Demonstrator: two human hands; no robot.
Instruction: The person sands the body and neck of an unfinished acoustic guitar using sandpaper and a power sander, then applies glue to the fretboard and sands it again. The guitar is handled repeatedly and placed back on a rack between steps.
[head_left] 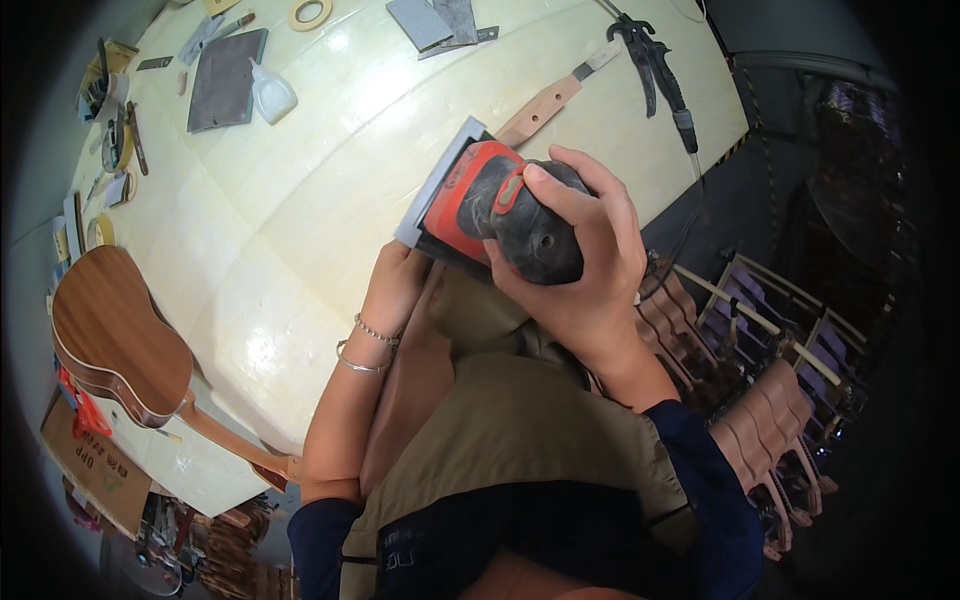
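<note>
A red and black palm sander (470,205) with a flat grey edge along its pad is tilted on its side above the near edge of the table. My right hand (600,240) is closed around its black top, the thumb lying near the red trim. Just below the sander's left end is my left hand (393,285), with a bead bracelet and a bangle on the wrist. Its fingers are hidden by the sander. A smooth pinkish-brown wooden piece (400,415) runs beside my left forearm against the apron; its full shape is covered.
On the pale table (270,210) lie a wooden-handled blade (545,110), an air blow gun (655,75), a dark sheet (228,80) and a white squeeze bottle (272,92). A small guitar (120,335) rests at the left edge. Racked wooden parts (760,415) stand at right.
</note>
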